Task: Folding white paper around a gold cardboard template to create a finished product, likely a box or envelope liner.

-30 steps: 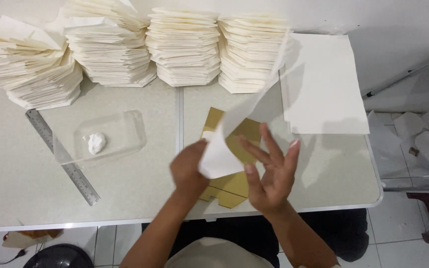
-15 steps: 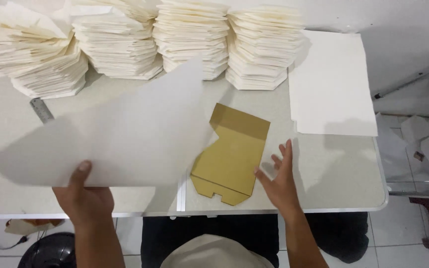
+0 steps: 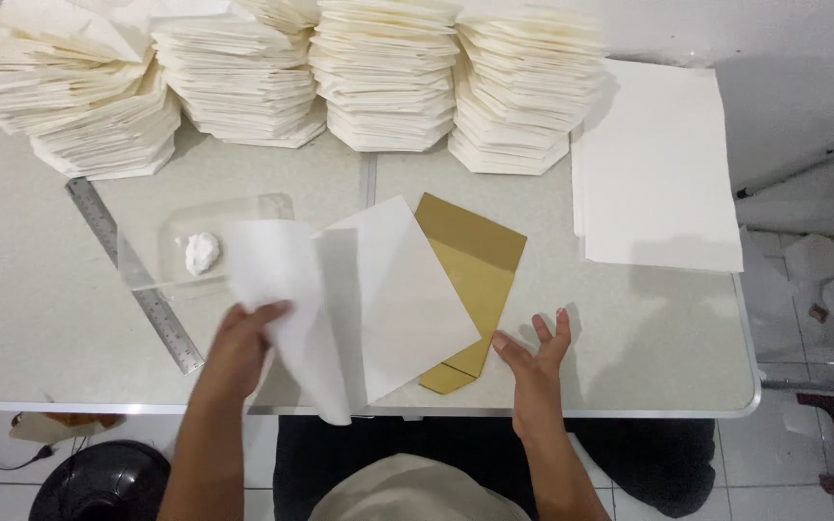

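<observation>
White paper was what we had in our left hand [image 3: 243,338]: a large thin sheet [image 3: 359,299], pinched at its left edge between thumb and fingers, so the grip of that hand was closed on the paper. The sheet [image 3: 359,299] curled up at the held side and hung a little over the near edge of the worktop [image 3: 41,309], while its right half lay flat across the left part of a gold-brown card template [image 3: 475,280]. That template lay tilted on the worktop, its broad end pointing away from us and its narrow notched end near the front edge. Our right hand [image 3: 538,352] rested palm down on the worktop just right of the template's lower end, fingers spread apart and holding nothing; the thumb tip came just beside the card, though we could not tell whether it touched. To the left of the sheet stood a clear shallow tray [image 3: 171,241] with a small white lump [image 3: 201,253] in it, and a metal ruler [image 3: 132,275] lay slanted beside it, partly under the tray's corner. Along the far edge of the worktop ran four tall stacks of folded cream paper [image 3: 388,77], the leftmost one more ragged than the rest. At the right end lay a flat pile of white sheets [image 3: 653,164], well apart from both hands.
</observation>
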